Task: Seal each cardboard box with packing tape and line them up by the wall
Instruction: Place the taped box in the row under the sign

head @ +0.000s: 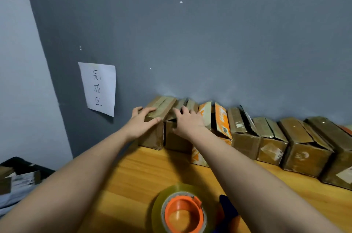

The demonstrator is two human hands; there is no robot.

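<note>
My left hand [142, 121] grips the top corner of the leftmost box [154, 128], fingers curled over its taped lid. My right hand [187, 121] lies with spread fingers on the second box [176, 139] beside it. Both stand at the left end of a row of boxes [276, 137] against the grey wall [209, 42]. The tape roll [181, 211] sits near me on the bench [137, 175], apart from the row.

Left hand [142, 122] grips the end box [156, 118]; right hand [187, 121] rests on the next box [176, 137].
</note>
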